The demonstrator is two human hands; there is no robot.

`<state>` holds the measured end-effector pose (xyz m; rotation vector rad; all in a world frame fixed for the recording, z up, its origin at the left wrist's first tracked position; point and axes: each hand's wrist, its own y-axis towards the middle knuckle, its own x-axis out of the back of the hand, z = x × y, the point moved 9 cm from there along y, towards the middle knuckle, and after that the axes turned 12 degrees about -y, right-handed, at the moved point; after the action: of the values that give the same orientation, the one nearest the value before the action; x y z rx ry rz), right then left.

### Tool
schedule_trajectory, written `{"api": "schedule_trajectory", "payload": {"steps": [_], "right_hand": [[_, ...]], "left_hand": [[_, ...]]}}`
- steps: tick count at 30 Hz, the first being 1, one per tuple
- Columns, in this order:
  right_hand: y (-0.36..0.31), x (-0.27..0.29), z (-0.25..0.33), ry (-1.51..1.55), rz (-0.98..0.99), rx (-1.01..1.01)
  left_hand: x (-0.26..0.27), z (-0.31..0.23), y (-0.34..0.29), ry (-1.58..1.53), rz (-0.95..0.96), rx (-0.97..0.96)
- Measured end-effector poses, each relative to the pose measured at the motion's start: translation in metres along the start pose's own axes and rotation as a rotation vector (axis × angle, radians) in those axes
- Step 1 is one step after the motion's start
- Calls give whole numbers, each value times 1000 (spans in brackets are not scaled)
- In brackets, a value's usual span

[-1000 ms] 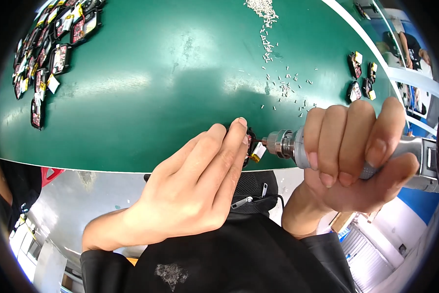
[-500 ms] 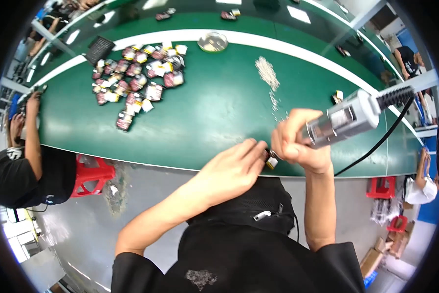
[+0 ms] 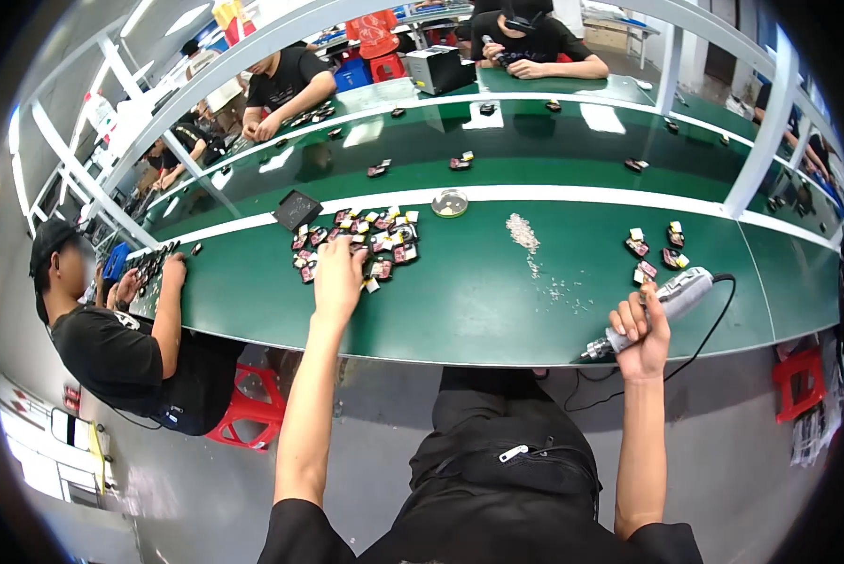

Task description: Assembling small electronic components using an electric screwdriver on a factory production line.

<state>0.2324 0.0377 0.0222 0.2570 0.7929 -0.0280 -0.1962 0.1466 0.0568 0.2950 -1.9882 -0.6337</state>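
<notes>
My left hand (image 3: 339, 274) reaches into a pile of small black-and-pink modules (image 3: 381, 271) with white and yellow tabs, left of the middle of the green table. Its fingertips are among the modules, fingers somewhat apart; no module shows clearly gripped. Wrapped in my right hand (image 3: 642, 336) is a grey electric screwdriver (image 3: 687, 289), its metal tip pointing left and down near the table's front edge. Just beyond that hand lie several similar modules (image 3: 637, 244); the closest one is beside my fingertips.
Small pale pieces (image 3: 523, 231) lie heaped and scattered mid-table. A round clear dish (image 3: 449, 203) and a black tray (image 3: 297, 211) stand at the white strip. The screwdriver's cable (image 3: 723, 315) hangs rightward. A co-worker (image 3: 112, 343) sits left; a metal frame (image 3: 768, 141) rises at right.
My left hand has moved from the front edge, beside the screwdriver tip, to the pile. My right hand has moved right with the screwdriver, off the module there. The view has tilted up.
</notes>
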Motion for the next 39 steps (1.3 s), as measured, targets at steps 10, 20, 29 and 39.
{"api": "schedule_trajectory", "payload": {"steps": [10,20,29,39], "right_hand": [[-17,40,-3,191,-180,45],[-18,42,-4,135,-200,28],[-19,41,-4,144,-171,44],[-13,36,-4,142,-119,39]], "left_hand": [[-6,-149,-61,-222,66,-270],[-83,-245,-66,-462,309,-472],[-104,-266,-74,-164,395,-826],[-107,-233,-49,-492,293,-529]]}}
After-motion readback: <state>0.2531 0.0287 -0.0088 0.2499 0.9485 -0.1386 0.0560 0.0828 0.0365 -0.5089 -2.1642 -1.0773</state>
